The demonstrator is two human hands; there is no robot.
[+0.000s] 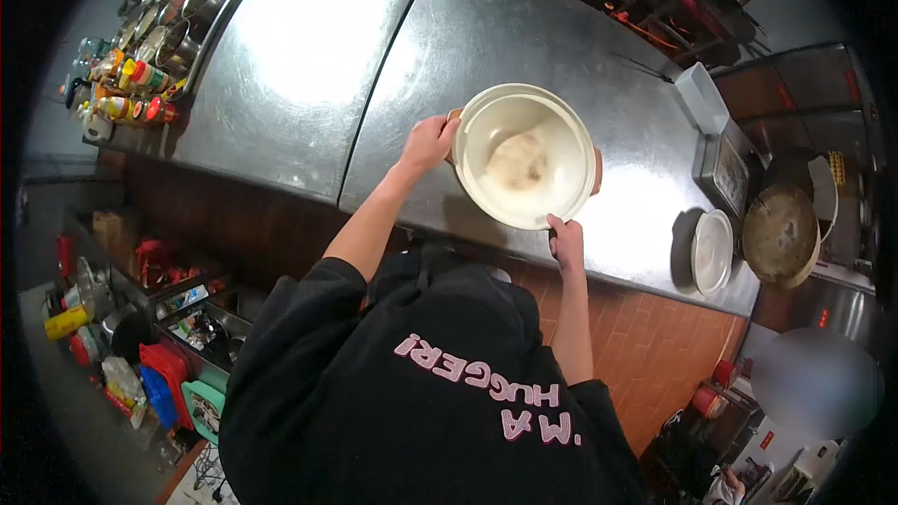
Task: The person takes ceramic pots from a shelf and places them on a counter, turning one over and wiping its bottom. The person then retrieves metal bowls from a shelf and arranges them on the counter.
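A cream ceramic casserole pot (475,122) with tan handles is held over the front edge of the steel counter. Its open mouth faces up toward me, and a brownish stain shows on the inside bottom. At the pot's left side, my left hand (428,143) is closed round the handle. My right hand (566,243) grips the front right rim, thumb on top and fingers curled below. The right-hand handle (598,171) sticks out free. No lid sits on the pot.
The steel counter (309,131) spans the view, with bottles (140,108) and metal containers (173,42) at its left. To the right are a white oval dish (713,252), a metal tray (722,168), a white bin (702,98) and a wok (780,234). Someone stands at lower right.
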